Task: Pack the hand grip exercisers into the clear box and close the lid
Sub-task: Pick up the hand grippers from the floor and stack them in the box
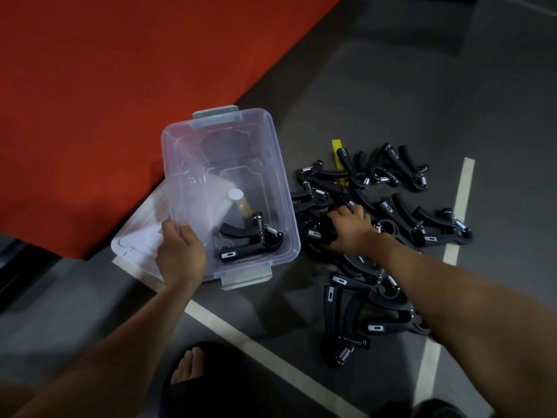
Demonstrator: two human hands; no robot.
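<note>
Head view: packing is at an early stage. My left hand (pixel 180 254) grips the near rim of the clear plastic box (pixel 280 188), which holds one black sprung hand grip exerciser (pixel 250 239). My right hand (pixel 351 229) curls around another in the floor pile of black exercisers (pixel 391 224). Next move: lift it into the box.

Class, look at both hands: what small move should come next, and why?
Probably lift the right hand with the exerciser it grips from the pile and carry it to the clear box, which holds only one exerciser; the left hand steadies its wall.
</note>
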